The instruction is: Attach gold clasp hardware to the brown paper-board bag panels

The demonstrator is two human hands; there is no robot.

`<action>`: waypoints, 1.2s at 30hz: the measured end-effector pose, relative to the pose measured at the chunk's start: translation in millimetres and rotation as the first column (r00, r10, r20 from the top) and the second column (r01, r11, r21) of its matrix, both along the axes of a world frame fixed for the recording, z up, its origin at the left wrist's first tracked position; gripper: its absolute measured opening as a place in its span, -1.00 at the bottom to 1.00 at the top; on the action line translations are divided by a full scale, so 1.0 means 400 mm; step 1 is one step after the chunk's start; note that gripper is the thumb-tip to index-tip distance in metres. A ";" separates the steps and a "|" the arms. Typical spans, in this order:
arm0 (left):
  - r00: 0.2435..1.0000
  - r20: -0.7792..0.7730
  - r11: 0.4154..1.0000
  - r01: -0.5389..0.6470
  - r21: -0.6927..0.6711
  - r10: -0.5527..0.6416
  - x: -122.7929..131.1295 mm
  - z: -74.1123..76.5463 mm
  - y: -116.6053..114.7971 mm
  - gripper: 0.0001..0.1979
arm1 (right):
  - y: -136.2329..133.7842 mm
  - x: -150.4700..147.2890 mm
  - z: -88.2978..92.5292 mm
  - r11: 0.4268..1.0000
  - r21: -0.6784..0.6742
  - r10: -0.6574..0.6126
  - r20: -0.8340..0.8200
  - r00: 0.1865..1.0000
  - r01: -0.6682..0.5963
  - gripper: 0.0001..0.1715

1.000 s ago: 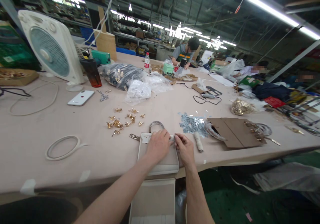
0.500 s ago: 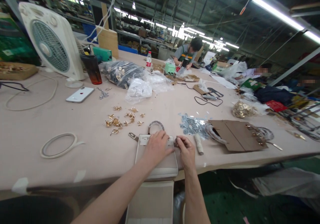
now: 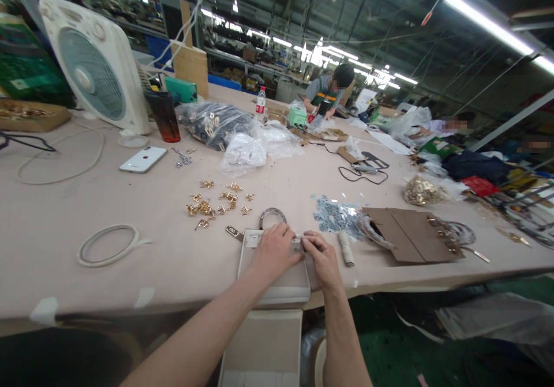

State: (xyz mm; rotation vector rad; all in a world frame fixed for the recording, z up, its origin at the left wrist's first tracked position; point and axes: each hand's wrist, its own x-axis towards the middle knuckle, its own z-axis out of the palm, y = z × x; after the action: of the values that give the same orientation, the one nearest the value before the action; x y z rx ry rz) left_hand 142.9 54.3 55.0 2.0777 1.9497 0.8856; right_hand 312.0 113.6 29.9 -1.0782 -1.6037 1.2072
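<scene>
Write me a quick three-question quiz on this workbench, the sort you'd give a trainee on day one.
1. Which thing does the left hand rest on?
a) the fan
b) the pale beige piece
c) the roll of tape

2. True or false: the brown bag lies to the right of the right hand.

3. Fill in the blank: the small loose fittings scattered beyond the hands, to their left, are ____-coloured.

Key: 1. b; 2. true; 3. gold.
</scene>
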 end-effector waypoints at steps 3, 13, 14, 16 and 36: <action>1.000 0.002 1.000 -0.002 0.009 0.002 0.000 -0.002 0.001 -0.71 | -0.004 -0.008 0.003 1.000 0.009 0.001 0.037 0.999 -0.001 -0.77; 1.000 0.004 1.000 -0.003 0.016 0.003 -0.002 -0.013 0.003 -0.71 | -0.012 -0.043 -0.006 0.994 0.102 -0.060 0.148 0.987 0.046 -0.77; 1.000 0.005 1.000 -0.004 0.016 0.004 -0.002 -0.013 0.003 -0.71 | -0.012 -0.044 -0.007 0.993 0.103 -0.064 0.151 0.986 0.049 -0.77; 1.000 0.005 1.000 -0.012 0.013 0.011 -0.002 -0.011 0.002 -0.72 | -0.012 -0.045 -0.009 0.993 0.106 -0.073 0.154 0.985 0.057 -0.78; 1.000 0.002 0.999 -0.010 0.047 0.010 0.002 0.002 -0.001 -0.70 | -0.050 -0.026 0.009 0.955 0.165 -0.250 0.005 0.968 0.246 -0.73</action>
State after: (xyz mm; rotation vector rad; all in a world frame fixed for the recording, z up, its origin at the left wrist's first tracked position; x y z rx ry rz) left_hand 143.8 54.1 55.9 2.0940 1.9581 0.9442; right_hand 301.4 93.6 33.6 -1.1536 -1.5053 0.8839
